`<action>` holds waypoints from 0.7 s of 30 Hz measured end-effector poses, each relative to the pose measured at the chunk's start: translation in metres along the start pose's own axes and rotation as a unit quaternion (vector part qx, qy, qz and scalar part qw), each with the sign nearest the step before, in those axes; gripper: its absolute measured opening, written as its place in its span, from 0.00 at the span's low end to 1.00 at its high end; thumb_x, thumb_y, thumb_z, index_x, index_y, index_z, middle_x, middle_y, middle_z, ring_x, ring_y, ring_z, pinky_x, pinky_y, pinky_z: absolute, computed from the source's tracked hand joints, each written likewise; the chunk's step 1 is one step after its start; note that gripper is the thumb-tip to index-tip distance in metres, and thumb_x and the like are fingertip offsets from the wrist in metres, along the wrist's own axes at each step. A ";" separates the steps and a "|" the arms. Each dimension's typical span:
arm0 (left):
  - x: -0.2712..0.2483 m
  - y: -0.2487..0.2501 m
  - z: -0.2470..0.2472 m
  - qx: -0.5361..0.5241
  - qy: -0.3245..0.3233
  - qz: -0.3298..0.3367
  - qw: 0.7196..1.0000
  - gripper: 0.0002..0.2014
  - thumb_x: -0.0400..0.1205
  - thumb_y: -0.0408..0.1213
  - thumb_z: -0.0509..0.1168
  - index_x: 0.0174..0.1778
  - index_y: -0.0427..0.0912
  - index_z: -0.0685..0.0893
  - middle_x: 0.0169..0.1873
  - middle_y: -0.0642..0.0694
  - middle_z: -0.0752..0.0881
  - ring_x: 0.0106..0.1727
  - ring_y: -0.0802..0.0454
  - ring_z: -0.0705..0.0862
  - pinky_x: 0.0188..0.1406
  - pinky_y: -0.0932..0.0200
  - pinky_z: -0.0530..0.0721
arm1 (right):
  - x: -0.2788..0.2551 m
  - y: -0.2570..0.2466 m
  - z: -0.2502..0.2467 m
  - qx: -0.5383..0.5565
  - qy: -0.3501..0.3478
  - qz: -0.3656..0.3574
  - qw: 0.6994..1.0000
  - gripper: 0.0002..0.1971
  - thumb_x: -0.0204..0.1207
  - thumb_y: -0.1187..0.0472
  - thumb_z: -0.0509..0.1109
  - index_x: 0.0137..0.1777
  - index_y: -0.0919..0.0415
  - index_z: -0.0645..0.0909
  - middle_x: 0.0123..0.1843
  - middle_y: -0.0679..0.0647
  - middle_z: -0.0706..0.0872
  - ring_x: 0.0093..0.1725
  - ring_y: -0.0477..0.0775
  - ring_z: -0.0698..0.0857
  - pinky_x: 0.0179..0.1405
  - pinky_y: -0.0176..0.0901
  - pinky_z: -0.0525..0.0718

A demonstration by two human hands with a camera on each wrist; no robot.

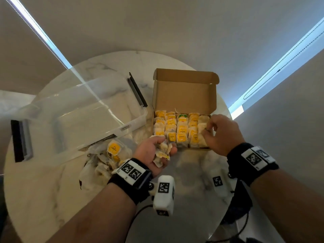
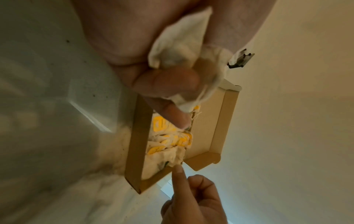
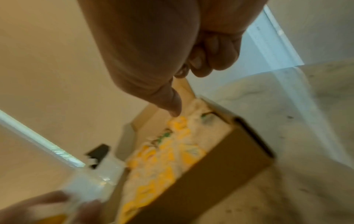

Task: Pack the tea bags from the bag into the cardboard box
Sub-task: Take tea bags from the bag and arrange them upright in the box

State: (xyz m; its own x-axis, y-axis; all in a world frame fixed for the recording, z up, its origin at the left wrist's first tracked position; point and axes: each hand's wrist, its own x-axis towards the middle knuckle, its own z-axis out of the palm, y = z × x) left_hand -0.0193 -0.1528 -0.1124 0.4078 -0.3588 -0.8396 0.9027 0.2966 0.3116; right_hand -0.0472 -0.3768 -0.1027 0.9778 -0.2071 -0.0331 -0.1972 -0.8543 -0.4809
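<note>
The cardboard box [image 1: 184, 95], frame centre on the counter [image 1: 43, 181], is nearly full. The bag [image 1: 98, 163] lower left holds more. My left hand [image 1: 154, 155] clutches several tea bags [image 1: 164, 151]; my right hand [image 1: 220, 132], fingers curled, index extended, tucks one in at the box's right end.

Left hand [image 1: 154, 153] cupped – right hand [image 1: 220, 133] pointing down.
</note>
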 end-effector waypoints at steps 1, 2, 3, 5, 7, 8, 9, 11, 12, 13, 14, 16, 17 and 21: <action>-0.001 0.001 0.002 0.003 -0.007 0.001 1.000 0.11 0.86 0.39 0.58 0.44 0.38 0.81 0.35 0.40 0.87 0.26 0.51 0.86 0.11 0.70 0.69 | -0.006 -0.010 -0.005 0.028 -0.001 -0.052 0.998 0.14 0.66 0.61 0.82 0.36 0.53 0.77 0.33 0.40 0.74 0.31 0.42 0.75 0.33 0.34 0.73; -0.001 0.002 0.004 0.003 -0.013 0.002 1.000 0.10 0.86 0.39 0.58 0.46 0.37 0.81 0.34 0.40 0.86 0.27 0.51 0.85 0.11 0.70 0.69 | -0.012 -0.022 -0.011 0.062 -0.019 -0.102 0.993 0.14 0.64 0.61 0.85 0.37 0.53 0.79 0.33 0.38 0.73 0.30 0.40 0.75 0.31 0.28 0.69; -0.001 0.002 0.007 0.004 -0.019 0.003 1.000 0.10 0.85 0.39 0.58 0.50 0.37 0.81 0.34 0.40 0.86 0.28 0.50 0.85 0.11 0.70 0.69 | -0.019 -0.034 -0.015 0.092 -0.050 -0.143 0.984 0.14 0.62 0.58 0.86 0.39 0.53 0.82 0.34 0.37 0.73 0.31 0.39 0.76 0.31 0.24 0.68; -0.002 0.002 0.013 0.004 -0.033 0.002 0.999 0.11 0.84 0.40 0.59 0.56 0.37 0.79 0.34 0.40 0.86 0.30 0.49 0.84 0.16 0.65 0.71 | -0.027 -0.051 -0.017 0.114 -0.113 -0.191 0.968 0.17 0.61 0.51 0.87 0.47 0.52 0.88 0.38 0.37 0.74 0.37 0.34 0.77 0.34 0.22 0.70; -0.002 0.000 0.017 -0.015 -0.050 0.000 0.999 0.15 0.81 0.40 0.63 0.61 0.37 0.79 0.37 0.39 0.86 0.34 0.47 0.84 0.29 0.59 0.74 | -0.029 -0.059 -0.013 0.095 -0.154 -0.202 0.963 0.21 0.64 0.44 0.84 0.56 0.49 0.89 0.43 0.40 0.76 0.38 0.35 0.75 0.38 0.25 0.70; -0.003 0.000 0.018 -0.019 -0.056 -0.001 0.998 0.15 0.80 0.40 0.64 0.60 0.37 0.81 0.38 0.39 0.85 0.34 0.46 0.84 0.32 0.56 0.75 | -0.029 -0.062 -0.010 0.085 -0.159 -0.210 0.961 0.20 0.66 0.44 0.82 0.57 0.48 0.90 0.43 0.42 0.77 0.37 0.36 0.75 0.39 0.31 0.72; -0.003 0.000 0.019 -0.015 -0.045 0.002 0.999 0.11 0.80 0.39 0.64 0.54 0.37 0.82 0.36 0.40 0.82 0.29 0.47 0.82 0.28 0.57 0.78 | -0.029 -0.063 -0.007 0.085 -0.159 -0.221 0.959 0.17 0.69 0.46 0.81 0.57 0.47 0.90 0.40 0.42 0.79 0.36 0.37 0.75 0.37 0.36 0.74; -0.003 0.001 0.018 -0.011 -0.020 0.008 1.000 0.07 0.83 0.38 0.62 0.41 0.39 0.78 0.28 0.44 0.74 0.17 0.50 0.75 0.14 0.65 0.74 | -0.032 -0.063 -0.005 0.125 -0.164 -0.221 0.953 0.09 0.75 0.51 0.76 0.54 0.48 0.92 0.32 0.43 0.84 0.31 0.43 0.79 0.32 0.40 0.78; -0.004 0.001 0.017 -0.007 -0.012 0.010 1.000 0.08 0.83 0.37 0.62 0.38 0.40 0.76 0.25 0.45 0.72 0.15 0.52 0.72 0.12 0.67 0.72 | -0.033 -0.063 -0.005 0.157 -0.167 -0.203 0.952 0.07 0.78 0.54 0.75 0.53 0.49 0.93 0.30 0.46 0.86 0.28 0.46 0.81 0.31 0.39 0.81; -0.004 0.002 0.016 0.001 -0.005 0.016 1.000 0.09 0.83 0.37 0.62 0.38 0.40 0.76 0.25 0.46 0.72 0.15 0.52 0.72 0.11 0.67 0.71 | -0.034 -0.062 -0.008 0.187 -0.172 -0.176 0.951 0.06 0.79 0.57 0.74 0.52 0.51 0.93 0.29 0.48 0.87 0.27 0.47 0.82 0.30 0.37 0.81; -0.005 0.001 0.014 0.009 -0.003 0.018 1.000 0.08 0.84 0.38 0.62 0.39 0.40 0.76 0.25 0.45 0.73 0.15 0.53 0.73 0.10 0.68 0.70 | -0.036 -0.062 -0.010 0.219 -0.179 -0.147 0.948 0.06 0.80 0.60 0.74 0.51 0.54 0.93 0.29 0.51 0.88 0.25 0.47 0.83 0.28 0.36 0.81; -0.006 0.000 0.012 0.016 -0.006 0.015 1.000 0.07 0.84 0.38 0.62 0.42 0.39 0.77 0.25 0.45 0.78 0.16 0.53 0.75 0.09 0.68 0.69 | -0.039 -0.061 -0.016 0.313 -0.184 -0.080 0.928 0.05 0.79 0.65 0.74 0.47 0.58 0.91 0.30 0.55 0.90 0.22 0.49 0.86 0.26 0.39 0.82; -0.006 -0.002 0.011 0.014 -0.006 0.013 1.000 0.07 0.84 0.38 0.61 0.43 0.39 0.77 0.25 0.44 0.80 0.16 0.54 0.77 0.09 0.69 0.68 | -0.039 -0.059 -0.020 0.373 -0.174 -0.048 0.910 0.03 0.76 0.66 0.76 0.44 0.59 0.90 0.31 0.57 0.91 0.22 0.54 0.87 0.26 0.41 0.84; -0.007 -0.005 0.004 -0.021 -0.015 -0.007 1.000 0.04 0.84 0.37 0.60 0.49 0.41 0.77 0.36 0.40 0.86 0.25 0.52 0.85 0.10 0.71 0.68 | -0.028 -0.038 -0.043 0.502 -0.081 0.039 0.860 0.12 0.66 0.56 0.77 0.38 0.67 0.88 0.30 0.66 0.88 0.26 0.62 0.88 0.31 0.49 0.84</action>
State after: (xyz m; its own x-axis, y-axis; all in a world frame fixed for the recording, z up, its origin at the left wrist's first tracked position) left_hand -0.0259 -0.1555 -0.1067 0.3991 -0.3900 -0.8298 0.9024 0.3274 0.2801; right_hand -0.0700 -0.3590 -0.0462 0.9776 -0.1066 -0.1817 -0.1807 0.0192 -0.9834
